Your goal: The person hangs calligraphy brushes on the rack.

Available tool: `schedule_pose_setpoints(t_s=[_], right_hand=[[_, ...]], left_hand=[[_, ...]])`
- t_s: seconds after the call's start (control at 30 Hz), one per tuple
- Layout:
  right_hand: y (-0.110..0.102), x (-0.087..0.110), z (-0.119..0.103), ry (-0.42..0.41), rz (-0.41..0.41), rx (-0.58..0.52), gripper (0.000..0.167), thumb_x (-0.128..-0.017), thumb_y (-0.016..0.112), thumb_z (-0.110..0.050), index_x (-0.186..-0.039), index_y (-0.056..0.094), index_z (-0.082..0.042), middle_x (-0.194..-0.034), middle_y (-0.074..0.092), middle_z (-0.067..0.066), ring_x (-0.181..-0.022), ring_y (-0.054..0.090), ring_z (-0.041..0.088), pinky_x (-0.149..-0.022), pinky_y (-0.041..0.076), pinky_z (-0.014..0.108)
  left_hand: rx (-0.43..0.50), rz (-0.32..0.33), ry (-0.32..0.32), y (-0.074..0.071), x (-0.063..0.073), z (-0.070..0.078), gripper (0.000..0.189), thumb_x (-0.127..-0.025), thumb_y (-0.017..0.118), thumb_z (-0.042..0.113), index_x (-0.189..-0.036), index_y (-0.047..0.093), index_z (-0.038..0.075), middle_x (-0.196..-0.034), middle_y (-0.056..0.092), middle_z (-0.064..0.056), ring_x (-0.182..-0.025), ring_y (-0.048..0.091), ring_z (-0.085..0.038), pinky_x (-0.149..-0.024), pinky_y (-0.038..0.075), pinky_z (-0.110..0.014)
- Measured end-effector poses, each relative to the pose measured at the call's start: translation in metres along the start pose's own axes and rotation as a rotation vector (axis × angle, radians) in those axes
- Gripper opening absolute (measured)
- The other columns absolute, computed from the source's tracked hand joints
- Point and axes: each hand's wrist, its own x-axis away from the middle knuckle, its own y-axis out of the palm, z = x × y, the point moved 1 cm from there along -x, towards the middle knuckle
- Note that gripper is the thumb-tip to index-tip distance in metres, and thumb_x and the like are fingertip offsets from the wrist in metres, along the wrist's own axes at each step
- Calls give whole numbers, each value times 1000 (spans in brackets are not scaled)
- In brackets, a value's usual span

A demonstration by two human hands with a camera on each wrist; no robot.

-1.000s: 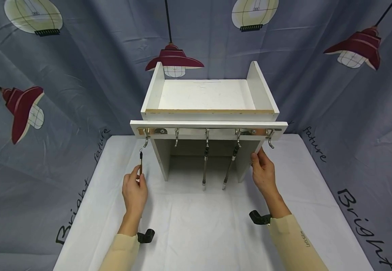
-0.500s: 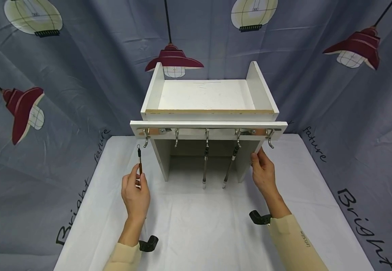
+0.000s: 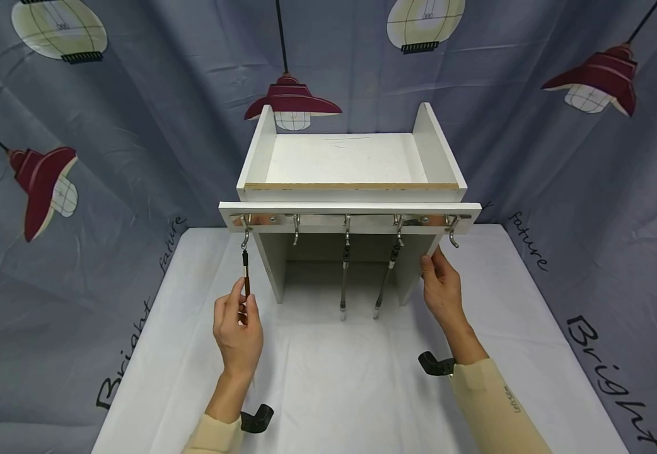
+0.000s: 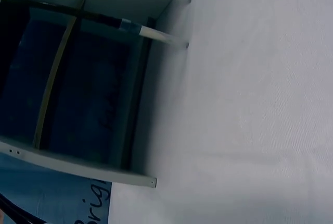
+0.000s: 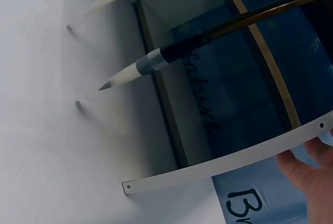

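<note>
My left hand (image 3: 239, 331) pinches a dark-handled calligraphy brush (image 3: 246, 284) upright. Its top loop is right at the tip of the leftmost metal hook (image 3: 245, 234); its bristle end is hidden behind the hand. Two more calligraphy brushes (image 3: 344, 277) hang from other hooks, bristles down; in the right wrist view a brush (image 5: 125, 74) shows white hair with a grey tip. At the right, my right hand (image 3: 442, 287) grips the front edge of the side panel of a white wooden rack (image 3: 351, 190), thumb in front.
The rack's front rail (image 3: 317, 222) carries several hooks, among them a bare one (image 3: 297, 230) and another bare hook (image 3: 453, 233) at the right end. An open white tray (image 3: 345, 157) tops the rack. White cloth covers the table (image 3: 328, 384); a blue-grey curtain (image 3: 158, 126) surrounds it.
My left hand has moved right with the brush, bringing its loop from beside the leftmost hook to the hook's tip. My right hand has stayed on the side panel.
</note>
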Motion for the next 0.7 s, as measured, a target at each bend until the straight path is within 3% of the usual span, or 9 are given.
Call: schedule_pose_setpoints(t_s=[0.2,0.47,0.7], right_hand=[[0,1,0,3,-6,23,50,-111,47,-19,-161,37,-18,-152,54,20,-108,57,-3,-85,46,6],[0,0,0,2,3,7,50,-111,47,-19,-160,38,-15,-150,55,20,-103,55,-7,-84,46,6],[0,0,2,22,5,4,50,-112,46,-22,-160,37,-19,-153,53,17,-107,55,-8,-86,46,6]], left_hand=[[75,27,89,5,2,11,48,-87,70,-16,-132,68,0,-91,60,-21,-69,54,-16,-55,43,-19],[133,59,194,17,1,27,52,-77,70,-24,-127,68,-8,-88,57,-23,-64,51,-20,-54,41,-22],[180,75,242,23,-2,44,43,-84,71,-16,-126,69,-7,-89,58,-22,-64,52,-19,-54,43,-23]])
